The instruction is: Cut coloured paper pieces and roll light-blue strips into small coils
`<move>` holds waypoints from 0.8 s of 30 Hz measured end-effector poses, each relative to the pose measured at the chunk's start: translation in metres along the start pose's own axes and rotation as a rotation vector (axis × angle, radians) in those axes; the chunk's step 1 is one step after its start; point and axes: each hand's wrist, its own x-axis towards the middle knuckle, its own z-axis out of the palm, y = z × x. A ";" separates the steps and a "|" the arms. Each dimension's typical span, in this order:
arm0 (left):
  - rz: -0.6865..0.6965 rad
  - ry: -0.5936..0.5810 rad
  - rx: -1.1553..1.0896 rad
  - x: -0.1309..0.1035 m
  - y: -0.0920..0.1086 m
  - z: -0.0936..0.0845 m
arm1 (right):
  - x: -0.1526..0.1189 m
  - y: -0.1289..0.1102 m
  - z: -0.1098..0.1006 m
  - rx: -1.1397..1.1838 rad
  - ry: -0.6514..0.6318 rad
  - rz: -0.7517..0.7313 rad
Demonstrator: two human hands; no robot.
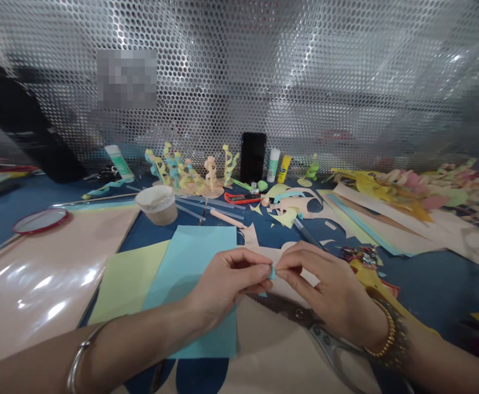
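A tiny blue paper piece (pixel 272 272) is pinched between the fingertips of my left hand (pixel 237 276), above the papers. The thumb and forefinger of my right hand (pixel 325 287) are pressed together at the right side of the same piece. Below my hands lie scissors (pixel 299 314), their blades partly hidden, with grey handles towards the lower right. A light blue sheet (pixel 206 246) is under my left hand and forearm, overlapping a pale green sheet (pixel 130 279). Pinkish paper (pixel 272 355) lies beneath the scissors.
A white tub (pixel 161 205), a red cutter (pixel 241 198) and paper scraps (pixel 305 205) lie beyond my hands. Curled paper figures (pixel 177 169), an upright phone (pixel 253 157) and glue sticks (pixel 273 165) stand before a perforated metal panel (pixel 206 76). Stacked papers (pixel 387 224) lie right.
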 end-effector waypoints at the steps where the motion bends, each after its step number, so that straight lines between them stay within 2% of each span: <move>1: -0.002 0.001 0.000 0.000 0.000 0.000 | 0.000 0.000 0.000 -0.001 -0.002 0.007; 6: -0.004 -0.016 -0.019 -0.002 0.003 0.004 | 0.001 0.000 0.002 -0.025 0.051 0.041; 13: 0.052 0.035 0.036 -0.001 0.004 0.003 | 0.002 0.003 0.000 0.013 0.099 0.083; 17: 0.076 0.008 0.106 -0.002 0.002 0.000 | 0.002 0.004 0.000 0.035 0.100 0.035; 24: 0.068 0.035 0.091 0.000 0.002 0.000 | 0.002 0.003 0.000 -0.001 0.099 -0.039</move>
